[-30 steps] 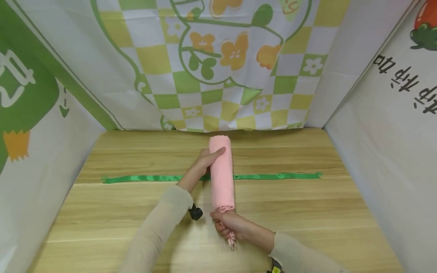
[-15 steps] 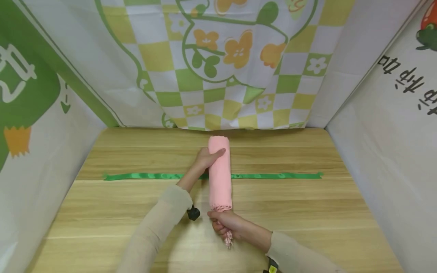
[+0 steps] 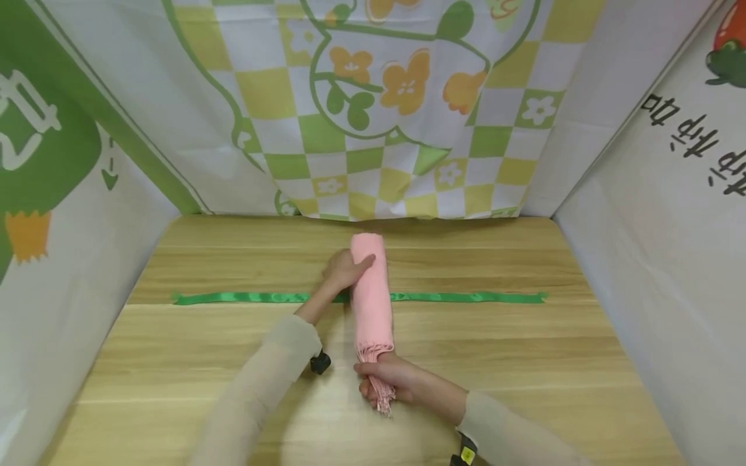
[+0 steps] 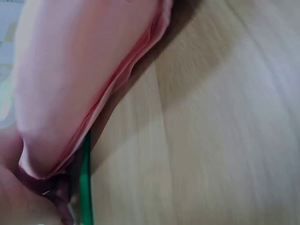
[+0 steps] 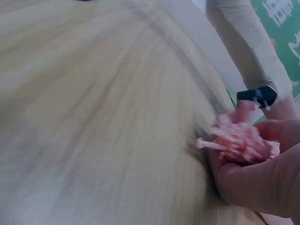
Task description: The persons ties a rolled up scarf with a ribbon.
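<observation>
A pink scarf [image 3: 373, 304], folded into a long narrow bundle with fringe at its near end, lies lengthwise across the green ribbon in the head view. My left hand [image 3: 344, 267] grips its far half from the left side, thumb on top and fingers tucked beneath. In the left wrist view the scarf's [image 4: 79, 70] long side edge shows its layers, with the ribbon [image 4: 86, 187] under it. At the near end my right hand [image 3: 396, 377] holds the fringe [image 3: 381, 391], thumb beside it and fingers curled below. The right wrist view shows the fringe [image 5: 241, 140] bunched in the palm.
A green ribbon [image 3: 466, 298] stretches left to right across the wooden table [image 3: 524, 349]. Behind the table hangs a checked, printed cloth [image 3: 402, 155]. White printed panels [image 3: 658, 259] stand along both sides.
The scarf and both hands have shifted slightly left. My right fingers have loosened around the fringe, which now spreads out more and shows more of its strands.
</observation>
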{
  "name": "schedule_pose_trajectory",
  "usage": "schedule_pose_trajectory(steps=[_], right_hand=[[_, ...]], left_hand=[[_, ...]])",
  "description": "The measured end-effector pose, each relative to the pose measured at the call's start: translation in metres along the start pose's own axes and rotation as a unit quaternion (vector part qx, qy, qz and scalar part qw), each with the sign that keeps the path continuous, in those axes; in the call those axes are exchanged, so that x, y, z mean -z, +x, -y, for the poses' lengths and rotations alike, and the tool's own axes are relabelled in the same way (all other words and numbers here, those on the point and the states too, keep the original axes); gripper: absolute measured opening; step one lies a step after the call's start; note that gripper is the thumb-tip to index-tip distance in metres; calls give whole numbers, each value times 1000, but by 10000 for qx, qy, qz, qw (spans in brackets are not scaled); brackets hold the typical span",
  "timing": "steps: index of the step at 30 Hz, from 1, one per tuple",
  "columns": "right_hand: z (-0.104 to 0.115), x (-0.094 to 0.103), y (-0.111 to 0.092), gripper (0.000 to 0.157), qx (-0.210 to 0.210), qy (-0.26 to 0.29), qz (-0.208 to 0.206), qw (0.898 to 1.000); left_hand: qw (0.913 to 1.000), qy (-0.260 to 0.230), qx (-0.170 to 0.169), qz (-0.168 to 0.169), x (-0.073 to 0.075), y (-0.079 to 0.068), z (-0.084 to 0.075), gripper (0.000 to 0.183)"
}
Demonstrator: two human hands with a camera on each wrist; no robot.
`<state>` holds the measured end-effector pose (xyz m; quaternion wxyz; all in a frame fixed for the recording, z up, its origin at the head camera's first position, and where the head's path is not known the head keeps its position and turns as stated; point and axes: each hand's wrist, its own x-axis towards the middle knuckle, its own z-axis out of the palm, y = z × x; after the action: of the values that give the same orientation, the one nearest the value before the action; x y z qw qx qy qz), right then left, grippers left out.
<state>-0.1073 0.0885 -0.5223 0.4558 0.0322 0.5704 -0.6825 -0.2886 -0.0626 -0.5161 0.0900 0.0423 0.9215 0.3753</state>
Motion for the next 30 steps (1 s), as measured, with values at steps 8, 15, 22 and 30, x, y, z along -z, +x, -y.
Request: schedule_pose_trajectory(steps=[8, 15, 22, 30], right_hand=[[5, 20, -42, 28, 340, -1599, -47, 9865], [29, 57, -65, 28, 855, -2363, 14, 9679], [58, 88, -44, 21, 1881, -3839, -1436, 8926], [70, 107, 2, 44, 2206, -5688, -2656, 7465]], left_hand=[[9906, 136, -1011, 909, 46, -37, 30, 44], [9774, 1033, -1382, 1220, 68, -68, 49, 49], [9694, 1704, -1492, 950, 55, -73, 52, 38], [9624, 2087, -1623, 622, 38, -67, 48, 19]])
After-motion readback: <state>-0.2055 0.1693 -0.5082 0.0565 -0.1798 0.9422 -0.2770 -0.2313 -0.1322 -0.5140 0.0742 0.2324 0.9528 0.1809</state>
